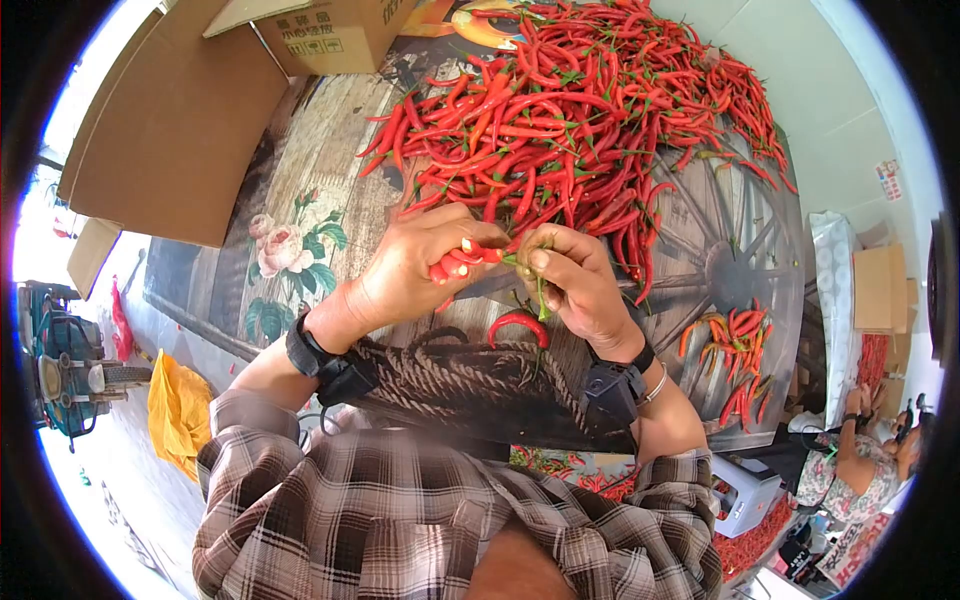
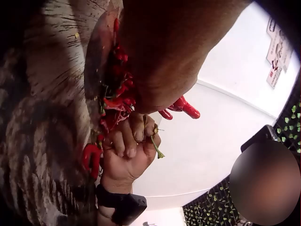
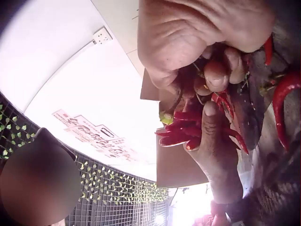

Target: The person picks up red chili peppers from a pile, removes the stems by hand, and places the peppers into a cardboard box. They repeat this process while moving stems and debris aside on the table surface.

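My left hand [image 1: 405, 262] grips a small bunch of red chili peppers [image 1: 460, 266], whose stemless ends poke out past the thumb. Close beside it, my right hand [image 1: 580, 285] pinches green chili stems [image 1: 543, 300] between thumb and fingertips, right at the bunch. In the left wrist view a thin stem [image 2: 159, 149] sticks out from the right hand's fingers. The right wrist view shows the bunch [image 3: 181, 129] under the left thumb. Just beyond both hands spreads a large pile of red chilies [image 1: 570, 110]. One curved chili [image 1: 520, 322] lies on the table nearer my body.
A smaller heap of red and orange chilies [image 1: 735, 340] lies on the table's right side. An open cardboard box [image 1: 175, 120] stands at the left, beside another carton [image 1: 330, 40]. Another person [image 1: 855, 465] is at the far right, near a plastic stool [image 1: 745, 495].
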Demonstrator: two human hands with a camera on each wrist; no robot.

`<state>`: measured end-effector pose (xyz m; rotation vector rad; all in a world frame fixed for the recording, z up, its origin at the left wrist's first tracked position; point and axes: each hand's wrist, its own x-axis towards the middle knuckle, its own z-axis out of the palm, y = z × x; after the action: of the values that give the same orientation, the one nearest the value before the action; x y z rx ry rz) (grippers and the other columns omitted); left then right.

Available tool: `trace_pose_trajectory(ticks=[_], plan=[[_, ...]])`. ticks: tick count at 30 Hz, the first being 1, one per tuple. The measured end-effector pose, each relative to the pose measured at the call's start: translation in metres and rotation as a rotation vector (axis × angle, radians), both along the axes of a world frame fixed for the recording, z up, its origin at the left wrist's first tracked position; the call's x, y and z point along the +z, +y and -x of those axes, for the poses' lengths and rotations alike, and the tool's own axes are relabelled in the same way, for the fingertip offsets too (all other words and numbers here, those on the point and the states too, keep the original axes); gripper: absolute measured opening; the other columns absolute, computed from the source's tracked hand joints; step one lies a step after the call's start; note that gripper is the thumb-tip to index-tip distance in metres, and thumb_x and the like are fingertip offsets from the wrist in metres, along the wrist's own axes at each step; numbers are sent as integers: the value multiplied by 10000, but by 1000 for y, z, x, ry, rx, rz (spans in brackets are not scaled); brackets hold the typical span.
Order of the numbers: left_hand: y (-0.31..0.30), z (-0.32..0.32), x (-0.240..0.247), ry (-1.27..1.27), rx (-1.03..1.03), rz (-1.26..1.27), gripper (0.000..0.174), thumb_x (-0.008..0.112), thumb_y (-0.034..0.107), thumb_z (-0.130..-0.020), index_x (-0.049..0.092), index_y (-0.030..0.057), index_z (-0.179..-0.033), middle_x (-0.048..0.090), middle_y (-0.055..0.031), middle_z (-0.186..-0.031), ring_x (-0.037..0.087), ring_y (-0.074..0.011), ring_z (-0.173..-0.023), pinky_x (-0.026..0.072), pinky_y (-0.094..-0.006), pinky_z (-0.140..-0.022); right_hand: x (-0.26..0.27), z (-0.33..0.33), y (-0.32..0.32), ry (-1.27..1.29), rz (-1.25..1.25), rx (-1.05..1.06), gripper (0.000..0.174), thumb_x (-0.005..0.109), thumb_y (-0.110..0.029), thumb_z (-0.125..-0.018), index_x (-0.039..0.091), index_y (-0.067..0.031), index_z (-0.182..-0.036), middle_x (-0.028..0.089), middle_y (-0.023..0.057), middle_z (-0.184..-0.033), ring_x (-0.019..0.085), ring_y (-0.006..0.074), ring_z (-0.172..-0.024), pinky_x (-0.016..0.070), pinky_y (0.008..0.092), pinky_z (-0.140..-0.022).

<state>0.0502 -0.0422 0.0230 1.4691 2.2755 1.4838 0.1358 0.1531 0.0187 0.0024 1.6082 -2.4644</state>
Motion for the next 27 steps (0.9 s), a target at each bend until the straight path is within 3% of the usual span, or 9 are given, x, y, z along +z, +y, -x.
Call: trace_pose_trajectory(ticks=[11, 13, 15, 19, 27], plan=[[3, -6, -10, 78, 108, -37, 255, 716, 77, -735, 631, 38, -973, 564, -105, -768, 585, -286, -656, 462, -344, -586, 9, -4, -5, -100, -21, 111, 114, 566, -130, -882, 587, -20, -860, 492, -43, -685, 384, 6, -523, 283, 172, -459], [1, -8, -7, -41, 120, 44, 223, 721, 100, -769, 628, 25, -957, 612, -107, -794, 618, -264, -718, 482, -329, -655, 8, -3, -5, -72, -24, 155, 110, 562, -124, -882, 586, -18, -866, 493, -40, -685, 385, 5, -524, 280, 171, -456], [1, -8, -7, -2, 121, 27, 237, 716, 114, -780, 622, 22, -976, 612, -108, -817, 615, -265, -741, 477, -330, -657, 9, -4, -6, -110, -87, 72, 107, 553, -118, -882, 582, -15, -874, 495, -38, -689, 383, 3, -524, 271, 167, -453], [0, -2, -7, -36, 83, 45, 241, 710, 108, -789, 617, 24, -996, 604, -114, -852, 610, -272, -771, 475, -332, -673, 3, -4, -9, -79, 47, -30, 100, 548, -107, -879, 571, -12, -896, 517, -25, -706, 382, 2, -520, 268, 163, -446], [1, 3, -7, 45, 47, 57, 228, 718, 93, -774, 635, 39, -980, 606, -108, -827, 613, -277, -755, 478, -337, -669, -10, -3, -5, -90, 118, -30, 102, 549, -118, -873, 565, -19, -893, 522, -20, -725, 370, 3, -523, 268, 164, -453]])
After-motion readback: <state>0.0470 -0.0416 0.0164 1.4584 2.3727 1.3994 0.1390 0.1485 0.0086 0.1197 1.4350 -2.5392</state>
